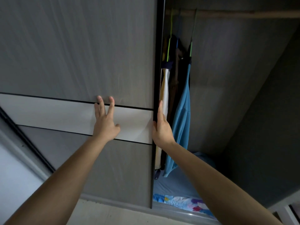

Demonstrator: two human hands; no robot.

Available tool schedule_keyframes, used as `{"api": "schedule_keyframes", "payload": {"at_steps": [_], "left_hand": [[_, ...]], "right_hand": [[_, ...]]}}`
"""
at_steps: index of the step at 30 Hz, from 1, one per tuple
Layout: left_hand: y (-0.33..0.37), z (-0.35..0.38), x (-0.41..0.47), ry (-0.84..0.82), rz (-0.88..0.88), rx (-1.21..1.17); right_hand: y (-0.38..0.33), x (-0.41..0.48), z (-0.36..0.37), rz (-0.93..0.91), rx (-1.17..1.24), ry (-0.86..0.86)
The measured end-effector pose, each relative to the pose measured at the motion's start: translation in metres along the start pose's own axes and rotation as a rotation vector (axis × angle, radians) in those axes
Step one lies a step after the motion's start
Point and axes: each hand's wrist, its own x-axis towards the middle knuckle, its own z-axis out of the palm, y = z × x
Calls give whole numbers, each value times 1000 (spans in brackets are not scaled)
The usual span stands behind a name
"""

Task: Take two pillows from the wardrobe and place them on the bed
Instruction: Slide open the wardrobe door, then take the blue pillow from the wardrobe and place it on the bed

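Note:
A grey sliding wardrobe door (78,51) with a white band across it fills the left of the view. My left hand (105,122) lies flat on the white band, fingers spread. My right hand (161,129) is wrapped around the door's black right edge (157,78). To the right the wardrobe is open. At its bottom lies a grey-blue pillow (177,184) over a pillow with a colourful floral cover (183,202); both are partly hidden by my right forearm.
Clothes hang inside on green and blue hangers from a wooden rail (243,13): a white garment (165,90) and a blue one (183,119). The wardrobe's dark side wall (267,111) stands at the right. Pale floor (103,213) shows below the door.

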Motion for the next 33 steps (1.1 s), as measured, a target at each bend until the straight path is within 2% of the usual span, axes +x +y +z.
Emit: {"api": "schedule_keyframes", "payload": {"at_steps": [7, 10, 13, 18, 24, 29, 33], "left_hand": [[-18, -6, 5, -5, 2, -4], [-13, -1, 0, 95, 17, 3], [-2, 21, -18, 156, 183, 66], [43, 84, -61, 162, 632, 84], [129, 136, -71, -5, 930, -20], [198, 185, -65, -173, 954, -10], [243, 238, -58, -270, 919, 38]], "right_hand": [[-3, 9, 14, -11, 39, -64], [0, 7, 11, -30, 26, -66], [7, -7, 2, -40, -107, -50], [54, -62, -41, 47, -364, -32], [118, -138, -128, 283, -594, 38], [162, -178, -203, 434, -708, 121], [216, -186, -245, 506, -702, 130]]}}
